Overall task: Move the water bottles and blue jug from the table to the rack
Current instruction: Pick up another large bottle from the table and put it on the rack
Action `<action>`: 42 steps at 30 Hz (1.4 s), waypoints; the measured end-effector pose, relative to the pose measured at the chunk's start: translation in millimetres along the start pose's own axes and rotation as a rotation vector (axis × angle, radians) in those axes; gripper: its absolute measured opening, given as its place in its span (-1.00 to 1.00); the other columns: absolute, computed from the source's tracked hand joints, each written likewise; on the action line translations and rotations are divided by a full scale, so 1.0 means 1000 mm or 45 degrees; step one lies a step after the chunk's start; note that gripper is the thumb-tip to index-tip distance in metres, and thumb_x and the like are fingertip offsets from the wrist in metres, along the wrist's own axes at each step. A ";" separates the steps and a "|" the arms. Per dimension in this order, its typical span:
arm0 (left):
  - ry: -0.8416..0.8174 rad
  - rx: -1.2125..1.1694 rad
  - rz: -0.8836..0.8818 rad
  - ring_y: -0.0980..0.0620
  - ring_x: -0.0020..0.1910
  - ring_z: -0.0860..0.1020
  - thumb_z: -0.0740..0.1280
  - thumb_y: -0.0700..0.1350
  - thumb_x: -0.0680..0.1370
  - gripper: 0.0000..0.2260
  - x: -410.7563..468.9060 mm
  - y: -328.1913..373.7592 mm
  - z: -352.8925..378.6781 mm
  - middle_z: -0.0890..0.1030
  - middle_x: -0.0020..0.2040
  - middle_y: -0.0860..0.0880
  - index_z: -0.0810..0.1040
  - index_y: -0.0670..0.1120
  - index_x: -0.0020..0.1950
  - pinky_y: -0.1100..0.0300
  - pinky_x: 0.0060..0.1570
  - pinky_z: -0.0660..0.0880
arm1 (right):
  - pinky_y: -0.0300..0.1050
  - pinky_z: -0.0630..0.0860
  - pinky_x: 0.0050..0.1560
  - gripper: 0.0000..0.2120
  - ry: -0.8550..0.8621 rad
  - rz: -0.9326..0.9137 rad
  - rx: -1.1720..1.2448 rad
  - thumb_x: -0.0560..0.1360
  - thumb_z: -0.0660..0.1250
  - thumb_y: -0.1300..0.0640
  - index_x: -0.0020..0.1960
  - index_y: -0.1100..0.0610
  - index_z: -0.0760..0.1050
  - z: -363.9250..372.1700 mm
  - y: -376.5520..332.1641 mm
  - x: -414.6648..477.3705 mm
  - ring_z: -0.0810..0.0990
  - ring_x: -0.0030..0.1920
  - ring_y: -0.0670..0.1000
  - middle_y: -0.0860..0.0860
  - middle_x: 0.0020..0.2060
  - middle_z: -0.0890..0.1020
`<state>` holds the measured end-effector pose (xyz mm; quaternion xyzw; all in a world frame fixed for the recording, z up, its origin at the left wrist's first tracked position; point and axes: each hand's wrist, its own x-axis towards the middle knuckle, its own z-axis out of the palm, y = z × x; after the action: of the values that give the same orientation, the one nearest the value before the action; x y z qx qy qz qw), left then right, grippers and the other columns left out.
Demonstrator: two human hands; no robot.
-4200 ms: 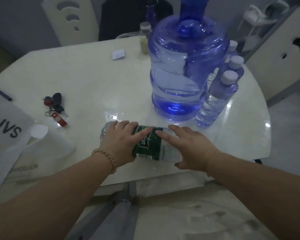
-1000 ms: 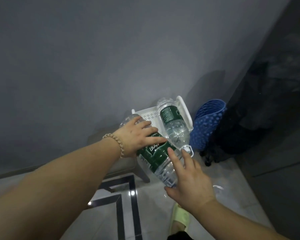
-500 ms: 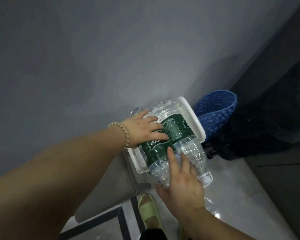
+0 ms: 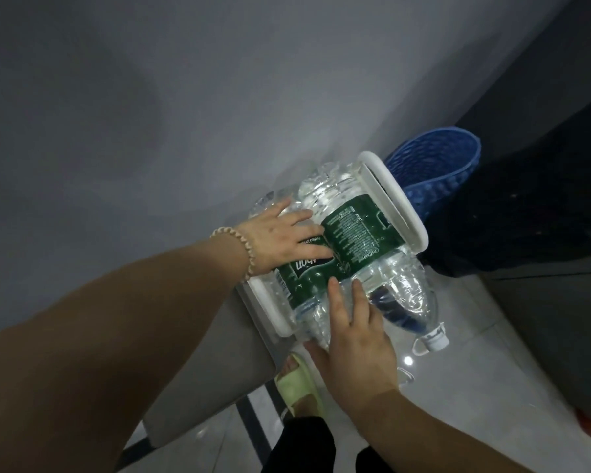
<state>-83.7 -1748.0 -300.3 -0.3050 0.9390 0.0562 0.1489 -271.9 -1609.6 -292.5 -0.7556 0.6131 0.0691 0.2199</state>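
Pressing my left hand (image 4: pixel 280 233) and right hand (image 4: pixel 352 339) flat on one water bottle (image 4: pixel 304 271), I count two with the other bottle (image 4: pixel 359 230); they fill the rack (image 4: pixel 400 206) rim to rim, necks past its edge.

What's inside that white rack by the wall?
Two green-labelled water bottles: the left bottle, under the left hand and right hand, and the right bottle. They cover the floor of the rack.

We've got a clear green-labelled bottle (image 4: pixel 302 269) lying on the white rack (image 4: pixel 401 208), centre frame; second bottle (image 4: pixel 359 230) touching alongside, cap pointing lower right.
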 end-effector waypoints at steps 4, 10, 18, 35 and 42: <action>-0.035 0.033 -0.059 -0.19 0.48 -0.03 0.36 -0.38 0.37 -0.08 0.001 0.005 0.004 0.06 0.52 -0.06 -0.13 0.22 0.43 -0.27 0.37 -0.15 | 0.12 0.46 0.19 -0.06 -0.003 0.015 -0.007 0.45 0.13 -0.35 0.45 -0.03 -0.48 0.002 0.001 -0.001 0.18 0.43 0.28 0.18 0.52 -0.04; -0.185 -0.005 -0.315 -0.21 0.48 -0.15 0.37 -0.34 0.39 -0.01 0.000 0.020 -0.004 -0.17 0.53 -0.11 -0.27 0.30 0.41 -0.35 0.36 -0.14 | 0.11 0.20 0.36 -0.04 -0.003 -0.003 -0.044 0.45 0.13 -0.33 0.41 -0.03 -0.55 -0.005 0.002 0.001 0.11 0.46 0.20 0.15 0.53 -0.09; -0.140 -0.265 -1.052 -0.17 0.48 -0.12 0.42 -0.24 0.35 0.03 -0.009 0.096 -0.023 -0.16 0.52 -0.15 -0.36 0.01 0.46 -0.19 0.38 -0.20 | 0.15 -0.05 0.43 -0.06 -0.005 -0.221 -0.058 0.45 0.19 -0.28 0.47 -0.03 -0.42 -0.041 0.023 -0.007 -0.14 0.50 0.13 0.12 0.52 -0.19; 0.502 0.015 -2.033 -0.08 0.48 -0.06 0.30 0.00 0.46 -0.16 -0.045 0.410 -0.222 -0.06 0.54 -0.10 -0.28 -0.03 0.48 -0.10 0.41 -0.18 | 0.15 -0.09 0.47 -0.11 0.380 -1.096 -0.086 0.41 0.37 -0.10 0.54 0.00 -0.11 -0.189 0.103 -0.185 -0.12 0.51 0.11 0.12 0.53 -0.06; 0.553 0.147 -2.418 -0.04 0.48 -0.15 0.28 0.00 0.48 -0.13 -0.131 0.562 -0.254 -0.13 0.53 -0.06 -0.39 0.01 0.45 -0.07 0.38 -0.29 | 0.16 -0.09 0.46 -0.10 0.438 -1.496 0.031 0.37 0.42 -0.08 0.53 0.01 -0.02 -0.179 0.058 -0.338 -0.08 0.51 0.12 0.14 0.53 0.00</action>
<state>-376.0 -1271.3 -9.4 -0.9308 0.3105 -0.1907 -0.0293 -437.8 -1390.2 -20.3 -0.9651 0.1212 -0.1939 0.1275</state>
